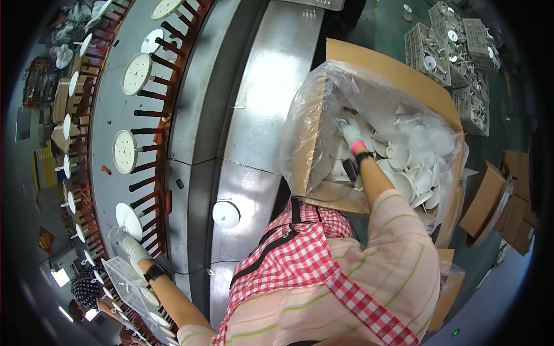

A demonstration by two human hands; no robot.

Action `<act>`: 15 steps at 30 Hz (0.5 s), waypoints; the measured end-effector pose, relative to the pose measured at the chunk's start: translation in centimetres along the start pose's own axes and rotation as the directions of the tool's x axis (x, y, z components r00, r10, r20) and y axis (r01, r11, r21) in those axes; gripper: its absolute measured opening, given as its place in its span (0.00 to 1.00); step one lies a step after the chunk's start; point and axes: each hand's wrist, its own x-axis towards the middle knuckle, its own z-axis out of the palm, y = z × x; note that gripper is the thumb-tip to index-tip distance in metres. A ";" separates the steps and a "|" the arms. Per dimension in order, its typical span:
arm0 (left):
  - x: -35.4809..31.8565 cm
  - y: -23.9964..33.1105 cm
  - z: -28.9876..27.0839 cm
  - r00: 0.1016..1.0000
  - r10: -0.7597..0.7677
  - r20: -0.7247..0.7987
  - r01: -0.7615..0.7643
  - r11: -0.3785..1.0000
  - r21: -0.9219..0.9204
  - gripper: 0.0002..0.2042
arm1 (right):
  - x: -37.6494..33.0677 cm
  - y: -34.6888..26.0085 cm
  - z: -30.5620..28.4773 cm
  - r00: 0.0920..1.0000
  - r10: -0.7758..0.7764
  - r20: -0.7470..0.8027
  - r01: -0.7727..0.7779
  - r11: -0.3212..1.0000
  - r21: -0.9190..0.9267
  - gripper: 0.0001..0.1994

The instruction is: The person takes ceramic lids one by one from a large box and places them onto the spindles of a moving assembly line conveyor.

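My left hand (134,248), in a whitish glove, is at the lower edge of a round white disc (128,220), its fingers closed at the rim. That disc sits beside the row of dark pegs (149,210). Far to the right, my right hand (351,132), gloved with a pink band at the wrist, reaches down into a cardboard box (311,144) lined with clear plastic. Many white discs with stems (404,181) lie jumbled in it. The right fingertips are among the pieces, too small and blurred to show whether they grip one.
A steel ledge (248,138) runs between the pegs and the box, with one white disc (225,214) on it. Further pegs carry perforated discs (137,74). Plastic crates (427,52) of white parts stand at the far right, near opened cardboard boxes (485,202).
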 end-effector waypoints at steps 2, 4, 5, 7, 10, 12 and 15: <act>-5.3 -0.4 -2.7 0.947 0.227 -0.228 -0.188 0.965 0.181 0.26 | -4.5 -5.0 -3.3 0.994 -0.021 0.106 -0.023 0.918 0.397 0.17; -9.5 0.8 -2.9 0.963 0.128 -0.235 -0.060 0.959 0.277 0.23 | -8.7 -7.2 -7.9 0.991 -0.130 0.030 0.104 0.893 0.439 0.13; -11.0 0.6 -3.0 0.964 0.154 -0.217 -0.097 0.963 0.252 0.23 | -12.0 -11.3 -11.6 0.994 -0.101 0.051 0.083 0.956 0.282 0.11; -12.4 1.3 -2.4 0.967 0.183 -0.178 -0.142 0.965 0.221 0.22 | -14.4 -10.5 -14.4 0.994 -0.092 -0.061 0.096 0.993 0.074 0.13; -12.3 0.3 -2.1 0.931 0.212 -0.297 -0.225 0.974 -0.010 0.21 | -16.9 -18.5 -16.2 0.923 -0.337 -0.186 0.367 0.916 0.161 0.11; -13.2 0.9 -2.1 0.884 0.159 -0.440 -0.190 0.981 -0.027 0.20 | -17.4 -23.4 -15.9 0.771 -0.537 -0.341 0.636 0.669 0.384 0.09; -13.8 2.0 -2.8 0.735 0.244 -0.632 -0.327 0.945 -0.016 0.20 | -17.0 -34.3 -12.5 0.727 -0.621 -0.293 0.620 0.410 0.670 0.11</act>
